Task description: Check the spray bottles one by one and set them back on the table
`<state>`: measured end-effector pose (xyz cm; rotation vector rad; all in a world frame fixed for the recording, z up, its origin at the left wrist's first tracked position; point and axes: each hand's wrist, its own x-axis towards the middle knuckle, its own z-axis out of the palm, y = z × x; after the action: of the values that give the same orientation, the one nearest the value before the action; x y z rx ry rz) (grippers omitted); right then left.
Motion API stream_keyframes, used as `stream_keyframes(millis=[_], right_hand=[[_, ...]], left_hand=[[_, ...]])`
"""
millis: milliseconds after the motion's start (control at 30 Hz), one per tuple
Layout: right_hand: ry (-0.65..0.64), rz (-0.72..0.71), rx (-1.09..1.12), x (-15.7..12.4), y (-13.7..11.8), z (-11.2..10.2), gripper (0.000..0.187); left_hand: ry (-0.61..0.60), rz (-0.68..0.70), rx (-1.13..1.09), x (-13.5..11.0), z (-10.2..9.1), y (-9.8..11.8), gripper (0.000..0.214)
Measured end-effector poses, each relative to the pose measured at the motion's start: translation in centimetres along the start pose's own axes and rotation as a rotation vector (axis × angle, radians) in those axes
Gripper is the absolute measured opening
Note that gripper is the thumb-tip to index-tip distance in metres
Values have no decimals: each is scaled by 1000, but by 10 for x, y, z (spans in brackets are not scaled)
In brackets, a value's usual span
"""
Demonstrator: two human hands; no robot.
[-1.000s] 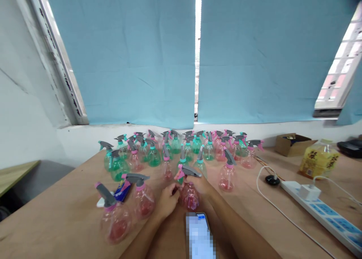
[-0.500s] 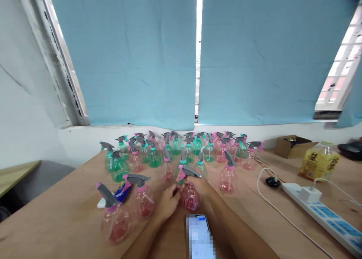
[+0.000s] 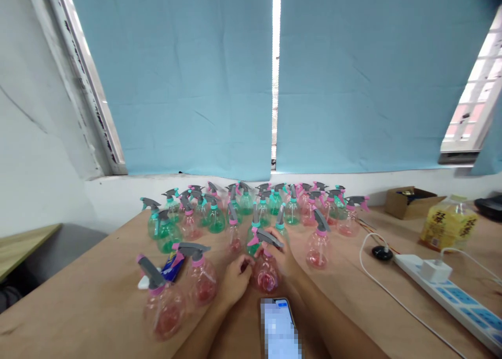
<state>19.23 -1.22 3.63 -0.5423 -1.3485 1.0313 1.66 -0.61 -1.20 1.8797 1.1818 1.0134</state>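
Observation:
A pink spray bottle (image 3: 265, 276) with a grey trigger head stands on the wooden table (image 3: 98, 296) right in front of me. My left hand (image 3: 234, 280) curls against its left side, fingers closed near the neck. My right hand (image 3: 282, 257) wraps around the bottle's neck and right shoulder, just under the trigger head. Two more pink spray bottles (image 3: 199, 276) stand to the left, the nearest one (image 3: 162, 307) closest to the table's front. A phone (image 3: 279, 330) lies flat between my forearms.
Several green and pink spray bottles (image 3: 251, 207) crowd the back of the table under blue blinds. To the right lie a white power strip (image 3: 451, 291) with cables, a black round object (image 3: 380, 253), a yellow bottle (image 3: 447, 226) and a cardboard box (image 3: 411, 201).
The view has drifted slightly; both hands stay on the pink bottle, with the right hand shifted a little around its neck.

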Motion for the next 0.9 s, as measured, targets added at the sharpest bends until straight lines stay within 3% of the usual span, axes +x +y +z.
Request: stream_keyframes(millis=[233,400,467,667,900], right_hand=[[163,-188,-123,10,-36,7,15],[326,-305,-389,40,-65,42,15],[277,-324,-530,54,-67,59,19],[79,-288,-753,72,-36,97,17],[-74,-148,-874,70,11,115,16]], left_hand=[[107,-85,-2,3,0,-3,18],[102,-93,33,1,-1,1,22],[93,-64,47,0,-1,2,20],[82,33,-19,-2,-1,5,14],[8,16,-242,-4,-4,11,19]])
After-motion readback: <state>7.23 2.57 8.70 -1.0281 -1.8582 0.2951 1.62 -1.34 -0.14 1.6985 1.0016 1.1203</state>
